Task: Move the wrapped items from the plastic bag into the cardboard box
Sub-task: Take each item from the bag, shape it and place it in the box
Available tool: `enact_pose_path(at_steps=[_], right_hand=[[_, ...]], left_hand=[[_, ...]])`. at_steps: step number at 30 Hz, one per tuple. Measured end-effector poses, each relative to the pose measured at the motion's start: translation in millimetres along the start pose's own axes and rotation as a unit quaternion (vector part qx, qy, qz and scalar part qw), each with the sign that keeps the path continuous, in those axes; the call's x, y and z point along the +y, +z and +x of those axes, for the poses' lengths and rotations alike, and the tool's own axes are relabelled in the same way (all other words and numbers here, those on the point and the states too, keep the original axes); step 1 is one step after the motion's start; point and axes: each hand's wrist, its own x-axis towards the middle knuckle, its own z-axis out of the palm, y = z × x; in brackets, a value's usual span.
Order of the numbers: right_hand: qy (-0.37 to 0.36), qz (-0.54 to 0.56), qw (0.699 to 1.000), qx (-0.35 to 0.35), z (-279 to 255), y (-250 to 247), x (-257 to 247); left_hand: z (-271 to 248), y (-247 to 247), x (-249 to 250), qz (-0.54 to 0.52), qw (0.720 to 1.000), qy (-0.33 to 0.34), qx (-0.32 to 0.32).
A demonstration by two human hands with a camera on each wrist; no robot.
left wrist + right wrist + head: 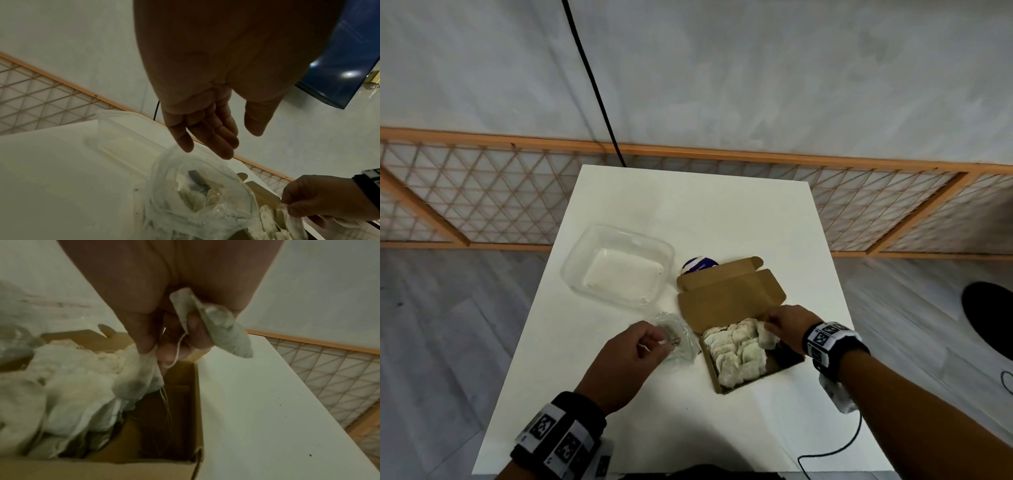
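Observation:
An open cardboard box (726,295) lies on the white table, mostly filled with pale wrapped sachets (732,353). My right hand (768,323) hovers over the box's right end and pinches one sachet (141,379) between thumb and forefinger. A second sachet (226,334) is curled in its other fingers. That end of the box (123,470) shows bare floor. Left of the box sits the clear plastic bag (674,339), with a few sachets inside (195,194). My left hand (205,146) is over the bag's mouth, fingers fairly straight, thumb apart, fingertips at the rim.
A clear plastic tub (619,263) with something white in it stands behind the bag. A purple round thing (698,265) peeks out behind the box lid. A black cable (835,452) runs off the table's near right edge. A wooden lattice fence (482,195) lies beyond.

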Motion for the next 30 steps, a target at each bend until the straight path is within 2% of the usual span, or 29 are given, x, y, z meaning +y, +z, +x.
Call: enact_pose_path(at_steps=[4, 8, 14, 17, 20, 22, 27, 30], right_hand=[[0.020, -0.014, 0.999, 0.030, 11, 2, -3], [0.077, 0.011, 0.996, 0.049, 16, 9, -2], [0.139, 0.117, 0.980, 0.079, 19, 15, 2], [0.154, 0.159, 0.968, 0.121, 13, 12, -1], [0.118, 0.118, 0.976, 0.137, -3, 7, -7], [0.074, 0.072, 0.987, 0.121, -22, 8, -14], [-0.041, -0.036, 0.998, 0.015, -54, 38, -31], [-0.065, -0.093, 0.993, -0.028, -58, 59, -37]], left_hand=[[-3, 0, -2, -0.003, 1.000, 0.000, -0.007], [-4, 2, -3, 0.000, 1.000, -0.009, -0.004], [-4, 3, -2, 0.012, 1.000, -0.010, -0.015], [-3, 4, -4, 0.010, 1.000, -0.013, -0.014], [-2, 3, -8, 0.012, 1.000, -0.015, -0.008], [-1, 3, -10, 0.019, 1.000, -0.018, -0.006], [0, 5, -12, 0.038, 0.999, -0.013, -0.001], [1, 7, -12, 0.045, 0.999, -0.008, -0.009]])
